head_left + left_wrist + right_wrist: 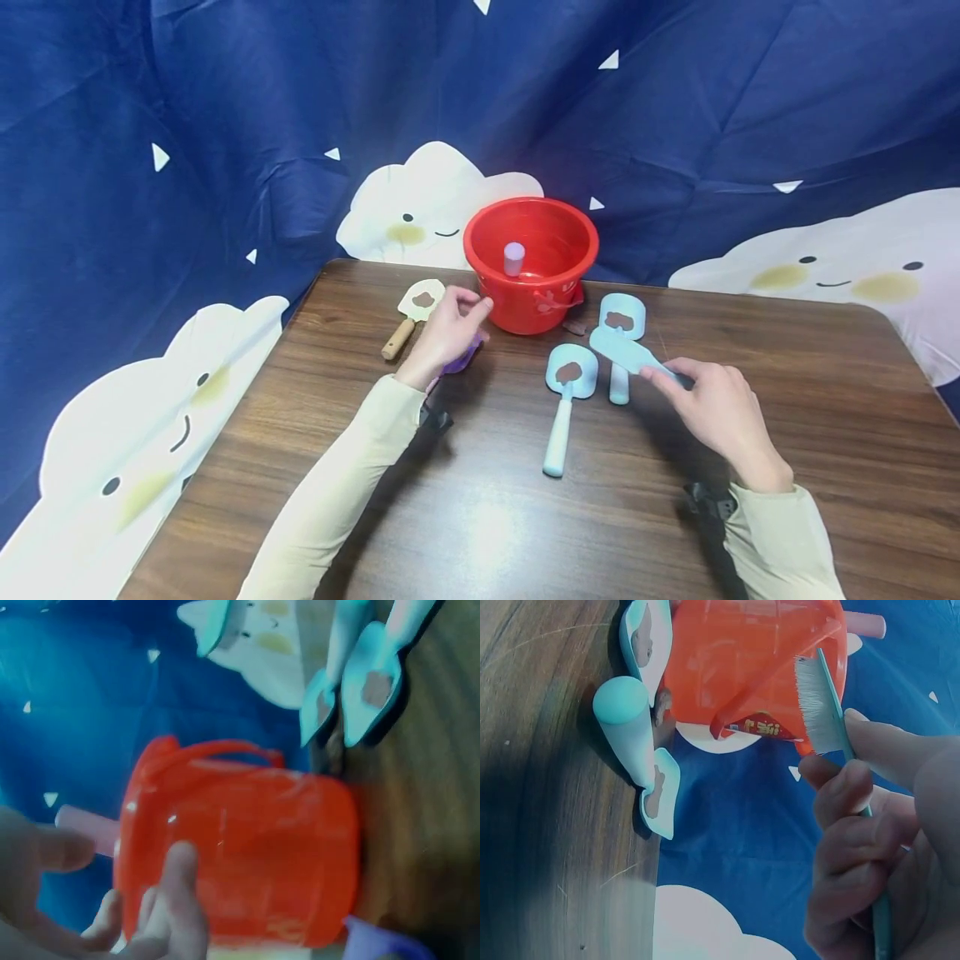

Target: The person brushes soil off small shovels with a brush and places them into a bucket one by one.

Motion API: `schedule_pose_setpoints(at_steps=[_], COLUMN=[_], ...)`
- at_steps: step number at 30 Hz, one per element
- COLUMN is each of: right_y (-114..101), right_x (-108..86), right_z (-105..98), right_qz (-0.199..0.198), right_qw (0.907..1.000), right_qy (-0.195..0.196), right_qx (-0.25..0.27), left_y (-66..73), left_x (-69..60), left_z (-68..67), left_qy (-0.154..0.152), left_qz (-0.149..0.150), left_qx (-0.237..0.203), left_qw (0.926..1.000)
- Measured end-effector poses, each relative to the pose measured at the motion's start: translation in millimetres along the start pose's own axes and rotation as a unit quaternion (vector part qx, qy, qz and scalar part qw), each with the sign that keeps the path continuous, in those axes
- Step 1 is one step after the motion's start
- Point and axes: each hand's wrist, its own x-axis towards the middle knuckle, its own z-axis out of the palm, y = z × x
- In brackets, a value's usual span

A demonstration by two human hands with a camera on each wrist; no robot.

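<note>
My right hand (720,408) pinches a light-blue brush (626,352) by its handle; white bristles (816,705) show in the right wrist view. Below the brush lie two light-blue scoops, one nearer (557,442) and one farther (619,308), each with a brown lump in it. Beside the red bucket (517,304) is my left hand (446,329), its fingers apart and nothing between them in the left wrist view. A pale purple handle (513,260) stands up inside the bucket. Partly hidden under the left hand is a purple item (463,358).
A cream scoop with a wooden handle (399,339) and a brown lump in it lies left of the left hand. One small brown piece (574,327) sits by the bucket's base. Behind the wooden table (495,450) hangs a blue cloth (600,108) with clouds.
</note>
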Motion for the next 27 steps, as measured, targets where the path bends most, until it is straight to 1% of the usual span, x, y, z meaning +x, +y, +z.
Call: schedule_pose_setpoints(at_steps=[2,4,8,11,14,17,20,23,25,27], right_y=[1,2,4,5,7,8,9,10,10,10], right_x=[0.0,-0.3,-1.1,-1.9,-2.7,-3.4,-3.9,-4.2,-4.3,-4.8], right_z=[-1,-1,-1,-1,-1,0,1,1,1,2], right_qz=[0.002,0.005,0.008,0.009,0.008,0.008,0.008,0.008,0.008,0.009], right_qw=[1.0000,1.0000,1.0000,0.9999,0.9999,0.9999,0.9999,0.9999,0.9999,0.9999], right_qy=[0.000,-0.001,-0.001,0.003,0.007,0.008,0.006,0.004,0.003,0.003], right_qx=[0.001,0.001,0.002,0.005,0.007,0.008,0.007,0.006,0.006,0.005], left_y=[-4.9,-10.4,-20.1,-26.6,-31.1,-32.5,-31.0,-30.8,-30.7,-30.1], left_x=[-3.8,-7.8,-18.0,-24.7,-29.4,-33.0,-37.0,-39.6,-40.9,-41.9], left_z=[8.7,19.3,42.3,58.8,73.2,84.1,91.5,97.6,100.9,103.7], left_qy=[-0.041,-0.083,-0.159,-0.196,-0.218,-0.233,-0.245,-0.254,-0.259,-0.260], left_qz=[-0.008,-0.015,-0.029,-0.036,-0.035,-0.036,-0.044,-0.046,-0.033,-0.008], left_qx=[0.017,0.035,0.075,0.103,0.129,0.150,0.161,0.179,0.206,0.247], left_qw=[0.9990,0.9958,0.9840,0.9745,0.9667,0.9602,0.9550,0.9494,0.9432,0.9334])
